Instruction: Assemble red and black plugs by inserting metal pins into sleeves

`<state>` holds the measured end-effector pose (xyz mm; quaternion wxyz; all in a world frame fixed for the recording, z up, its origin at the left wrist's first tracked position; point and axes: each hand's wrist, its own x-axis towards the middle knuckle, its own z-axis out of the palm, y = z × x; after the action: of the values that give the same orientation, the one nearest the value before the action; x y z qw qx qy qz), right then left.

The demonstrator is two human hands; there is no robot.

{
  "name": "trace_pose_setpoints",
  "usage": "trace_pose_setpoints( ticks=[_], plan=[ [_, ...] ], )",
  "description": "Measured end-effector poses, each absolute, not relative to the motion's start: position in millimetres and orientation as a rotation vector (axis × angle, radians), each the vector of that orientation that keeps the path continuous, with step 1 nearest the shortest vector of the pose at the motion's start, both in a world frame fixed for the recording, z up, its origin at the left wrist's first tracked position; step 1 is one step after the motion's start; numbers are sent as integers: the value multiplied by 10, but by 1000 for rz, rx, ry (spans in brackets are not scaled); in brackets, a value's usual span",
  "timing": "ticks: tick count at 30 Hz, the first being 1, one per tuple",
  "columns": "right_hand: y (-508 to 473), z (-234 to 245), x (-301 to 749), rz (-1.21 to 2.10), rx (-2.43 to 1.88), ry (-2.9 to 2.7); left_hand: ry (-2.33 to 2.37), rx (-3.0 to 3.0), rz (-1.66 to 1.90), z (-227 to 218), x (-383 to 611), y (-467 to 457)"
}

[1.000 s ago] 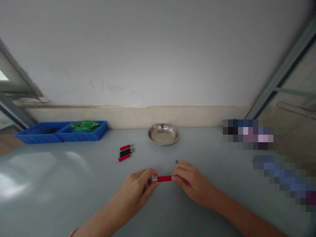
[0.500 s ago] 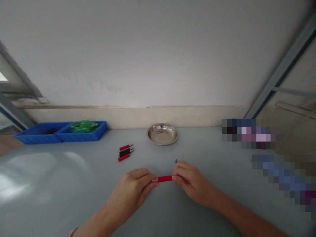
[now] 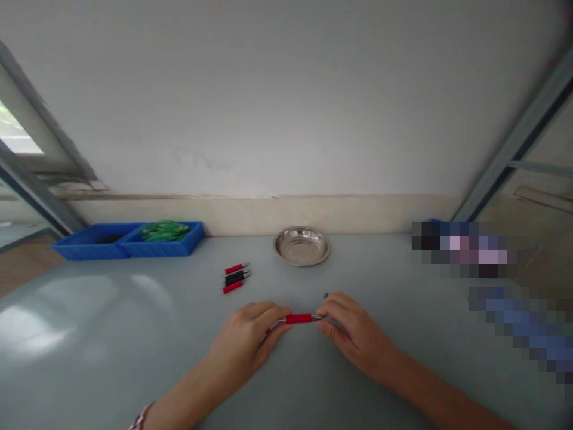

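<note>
A red pen barrel (image 3: 299, 319) with metal ends lies level between my two hands, just above the table. My left hand (image 3: 253, 331) pinches its left end between thumb and fingers. My right hand (image 3: 351, 325) has its thumb and fingertips round the pointed metal tip at the other end. A small dark metal piece (image 3: 326, 295) shows at the top of my right fingers; whether they hold it I cannot tell. Farther back, left of my hands, red pen barrels (image 3: 233, 287) and black pen barrels (image 3: 235, 278) lie in a row, tips to the right.
A round steel dish (image 3: 302, 246) stands near the wall. At the back left are two joined blue trays (image 3: 156, 249), one with green pieces (image 3: 165, 230), the other with dark pieces (image 3: 110, 239). A blurred-out area covers the right side. Metal frame posts flank the grey table (image 3: 134, 334).
The view has shifted slightly left. My right fingertips have slid outward along the barrel, so more of its metal tip shows. My left hand keeps its pinch.
</note>
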<state>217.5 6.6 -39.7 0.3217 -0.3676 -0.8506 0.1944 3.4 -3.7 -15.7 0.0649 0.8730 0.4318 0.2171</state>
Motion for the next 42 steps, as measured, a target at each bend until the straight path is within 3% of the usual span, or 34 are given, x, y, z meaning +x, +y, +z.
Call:
trace_pose_setpoints(
  ticks=[8,13,28,42],
  plan=[
    [83,-417,2240,552,-985,-2146,2177,2286,787,-177,-651,547],
    [68,-405,2242,538,-982,-2179,2355,2195,783,-345,-897,770],
    [268,-379,2438,293,-1126,-2019,2329,2119,508,-488,-961,889],
    [416,-632,2328,45,-1428,-2278,2277,2130,450,-414,-905,840]
  ],
)
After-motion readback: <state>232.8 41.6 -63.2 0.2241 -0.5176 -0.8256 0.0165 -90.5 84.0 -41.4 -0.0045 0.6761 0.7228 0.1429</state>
